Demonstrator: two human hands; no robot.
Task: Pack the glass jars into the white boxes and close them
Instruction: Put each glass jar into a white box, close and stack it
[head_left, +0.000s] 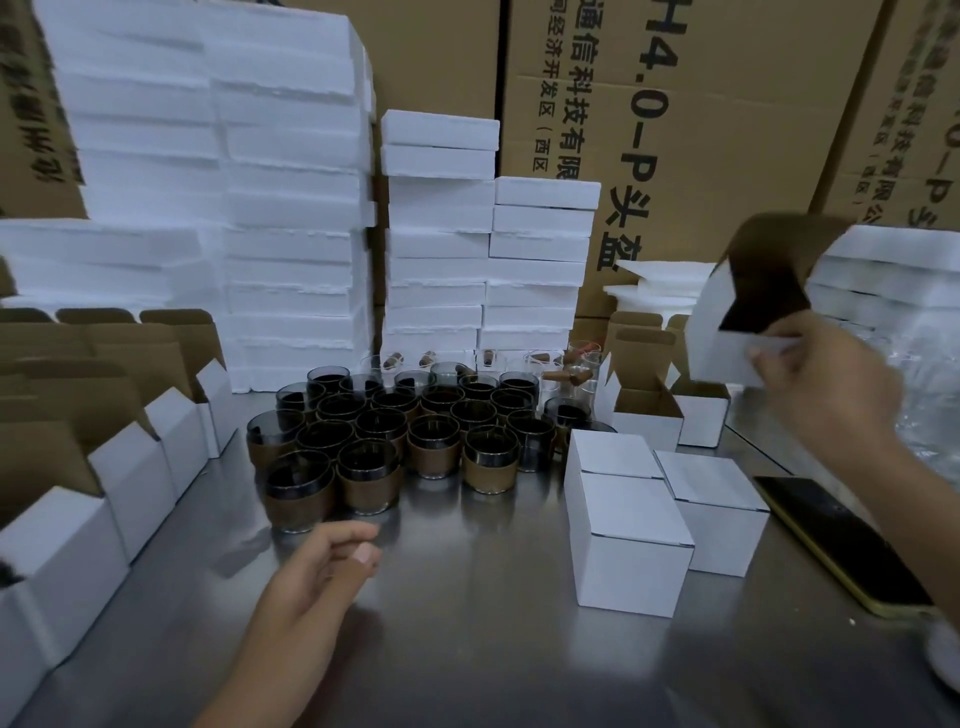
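Many dark glass jars (415, 421), each with a brown band round its lower half, stand packed together in the middle of the steel worktop (467, 649), and everything else is placed here against that cluster. To its right and raised well above the worktop, the right hand (826, 374) pinches a white flap of an open white box (727, 332) between thumb and fingers; the box is tilted, its brown inside showing and nothing visible in it. Just in front of the cluster the left hand (322, 566) hovers over the worktop with its fingers loosely curled, holding nothing and touching no jar. Right of the cluster and nearer the camera, what look like three closed white boxes (628, 540) sit touching one another, and a dark phone (841, 545) lies just beyond them. Behind those, more open boxes (644, 410) wait with flaps up, and a long row of open boxes (130, 467) lines the left side of the cluster. Behind it rise stacks of white foam slabs (291, 208) and tall brown cartons (727, 104), with a few clear glasses (571, 364) at the foot of the foam. The step in hand seems to be readying an empty box for its jar, with most of the jars still unpacked. The next move likely calls for the left hand to grip one of the front jars while the right brings the box down, mouth up, so the jar can be lowered in upright before the flaps are folded shut.
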